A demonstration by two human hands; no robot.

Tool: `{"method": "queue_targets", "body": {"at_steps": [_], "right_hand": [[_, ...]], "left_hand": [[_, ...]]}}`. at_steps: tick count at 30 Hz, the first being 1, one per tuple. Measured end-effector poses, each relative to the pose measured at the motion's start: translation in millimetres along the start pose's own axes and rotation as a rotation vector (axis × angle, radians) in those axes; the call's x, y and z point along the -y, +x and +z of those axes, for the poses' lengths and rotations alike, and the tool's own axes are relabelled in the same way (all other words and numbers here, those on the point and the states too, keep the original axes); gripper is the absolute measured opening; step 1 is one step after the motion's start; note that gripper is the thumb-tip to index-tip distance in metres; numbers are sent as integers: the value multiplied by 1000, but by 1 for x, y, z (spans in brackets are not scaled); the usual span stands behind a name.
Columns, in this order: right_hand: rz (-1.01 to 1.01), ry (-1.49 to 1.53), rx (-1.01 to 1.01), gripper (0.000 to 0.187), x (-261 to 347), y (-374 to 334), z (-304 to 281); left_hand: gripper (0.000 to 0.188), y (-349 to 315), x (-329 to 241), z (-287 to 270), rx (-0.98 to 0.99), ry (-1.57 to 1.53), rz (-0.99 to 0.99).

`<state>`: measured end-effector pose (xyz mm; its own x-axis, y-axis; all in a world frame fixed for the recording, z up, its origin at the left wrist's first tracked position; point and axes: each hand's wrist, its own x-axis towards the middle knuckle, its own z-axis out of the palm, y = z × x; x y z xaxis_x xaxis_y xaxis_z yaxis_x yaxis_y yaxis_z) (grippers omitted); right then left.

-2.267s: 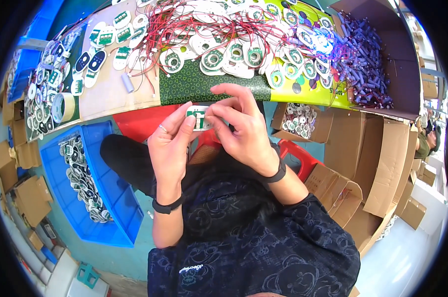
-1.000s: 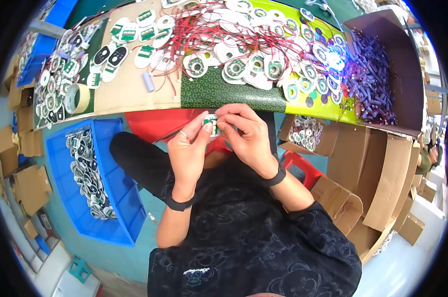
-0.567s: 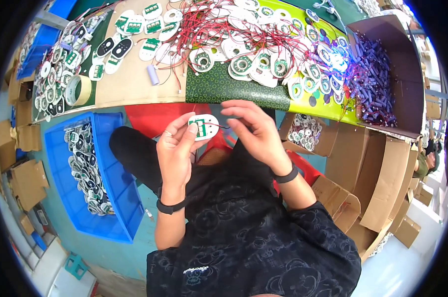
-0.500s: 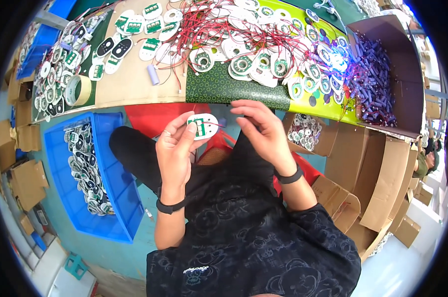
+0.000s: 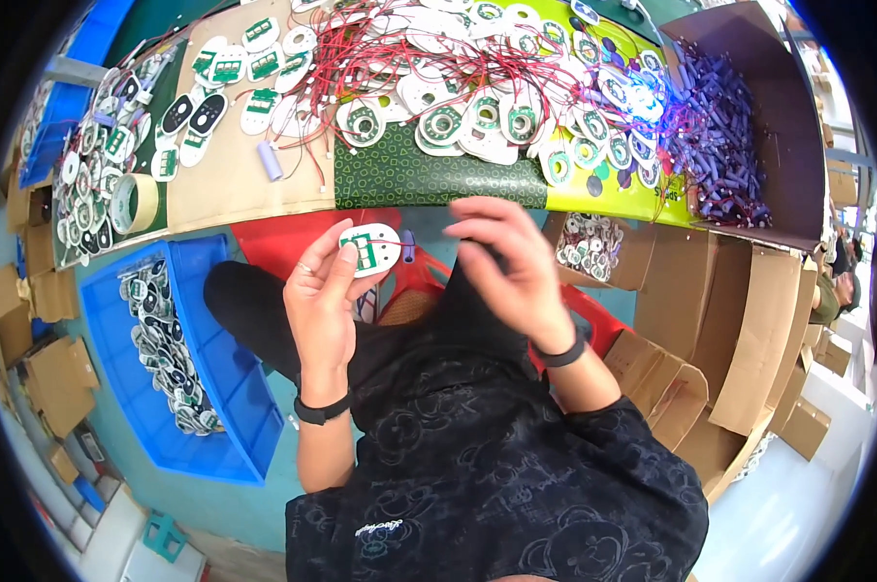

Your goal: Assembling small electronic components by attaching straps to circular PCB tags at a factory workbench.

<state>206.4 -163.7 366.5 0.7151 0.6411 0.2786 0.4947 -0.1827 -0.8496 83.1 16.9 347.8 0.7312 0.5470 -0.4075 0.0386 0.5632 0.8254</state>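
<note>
My left hand (image 5: 324, 291) pinches a white oval plate (image 5: 388, 254) with a green circuit board (image 5: 364, 252) on it, above my lap. A red wire runs across the plate towards a small purple cylinder (image 5: 408, 246), which hangs just past its right edge. To the right of these, my right hand (image 5: 504, 264) is held in the air with its fingers apart and somewhat blurred. It holds nothing that I can see and does not touch the plate.
Along the worktable lie many white ring-shaped boards (image 5: 441, 123) with tangled red wires, a loose purple cylinder (image 5: 270, 160) and a tape roll (image 5: 134, 204). A carton of purple cylinders (image 5: 792, 126) stands right. A blue bin (image 5: 239, 388) of oval plates sits left; cardboard boxes (image 5: 666, 291) stand lower right.
The view has shifted, and the table appears further left. My left hand still holds the plate; the purple cylinder now shows more plainly beside it. My right hand's fingers have moved and blurred.
</note>
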Motion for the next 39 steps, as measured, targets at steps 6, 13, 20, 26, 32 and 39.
{"method": "queue_targets", "body": {"at_steps": [6, 13, 20, 26, 32, 39], "right_hand": [[-14, 102, -33, 22, 1, 9, 50], [109, 92, -31, 13, 5, 13, 46], [47, 108, 24, 20, 11, 10, 39], [173, 7, 132, 15, 25, 6, 45], [-20, -302, 146, 10, 27, 2, 52], [-170, -363, 218, 9, 28, 16, 49]], "left_hand": [[35, -7, 6, 11, -4, 48, 11], [43, -1, 6, 17, 100, 192, 83], [59, 4, 11, 11, 352, 67, 173], [51, 11, 35, 23, 206, -103, 200], [58, 0, 10, 53, 81, -259, 100], [67, 14, 4, 48, -5, -516, -152]]}}
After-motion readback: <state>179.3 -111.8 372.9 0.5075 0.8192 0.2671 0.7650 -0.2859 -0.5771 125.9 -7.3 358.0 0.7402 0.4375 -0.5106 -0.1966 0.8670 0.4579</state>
